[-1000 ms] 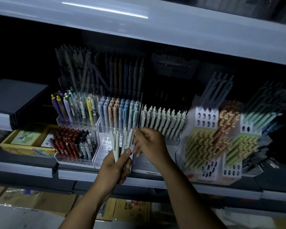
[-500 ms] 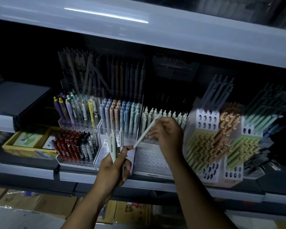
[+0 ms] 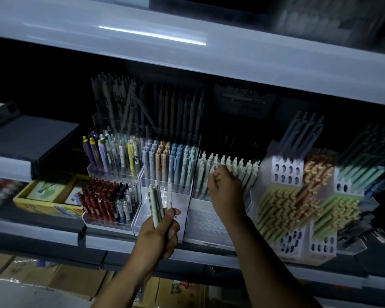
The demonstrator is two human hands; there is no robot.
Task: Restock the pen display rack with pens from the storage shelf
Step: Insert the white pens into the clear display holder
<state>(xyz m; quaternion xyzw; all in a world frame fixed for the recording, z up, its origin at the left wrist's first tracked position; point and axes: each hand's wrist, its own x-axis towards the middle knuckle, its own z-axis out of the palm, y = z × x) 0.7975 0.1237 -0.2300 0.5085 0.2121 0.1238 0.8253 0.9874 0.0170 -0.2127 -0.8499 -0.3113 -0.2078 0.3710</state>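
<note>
My left hand is shut on a small bunch of pale green pens, held upright in front of the shelf edge. My right hand is curled with its fingers pinched at the row of pale green pens standing in the back of the white pen rack. It seems to grip one pale pen there, but that pen is mostly hidden among the others. The front rows of holes in this rack hold no pens.
Left of the white rack stand clear racks with pastel pens, mixed colourful pens and red pens. White holed holders with slanted pens stand to the right. A yellow box sits far left. An upper shelf overhangs.
My right hand took one pale pen from the bunch in my left hand and carried it up and right to the back row of the white rack. The left hand stayed put.
</note>
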